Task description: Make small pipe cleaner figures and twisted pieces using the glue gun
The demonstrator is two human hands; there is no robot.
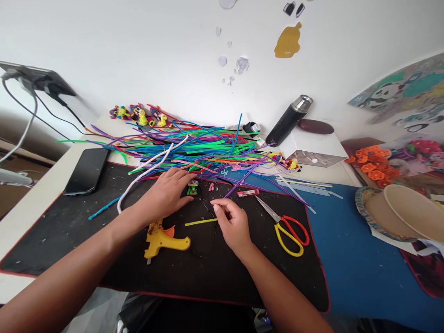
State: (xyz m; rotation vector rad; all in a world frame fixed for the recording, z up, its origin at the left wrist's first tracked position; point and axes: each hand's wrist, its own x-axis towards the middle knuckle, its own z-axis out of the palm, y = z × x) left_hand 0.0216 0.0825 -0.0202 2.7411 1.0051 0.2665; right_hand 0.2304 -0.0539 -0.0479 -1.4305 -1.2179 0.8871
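My left hand [171,190] reaches over the black mat at the near edge of a pile of coloured pipe cleaners [194,145]. Its fingers are stretched out and the thumb stands apart. Close to its fingertips lies a small green piece [192,188]. My right hand [233,225] is closed, with thumb and forefinger near each other. A short yellow pipe cleaner [200,222] sticks out leftward from it; the end at the hand is hidden. Below my left hand rests a yellow glue gun [166,243] with an orange trigger. White pipe cleaners [152,171] curve past my left wrist.
Scissors [282,226] with red and yellow handles lie right of my right hand, beside a red lighter [248,192]. A phone [86,171] lies at left. Glue sticks [305,184], a black flask [289,120], a white box [319,150] and bowls [412,208] stand rightward.
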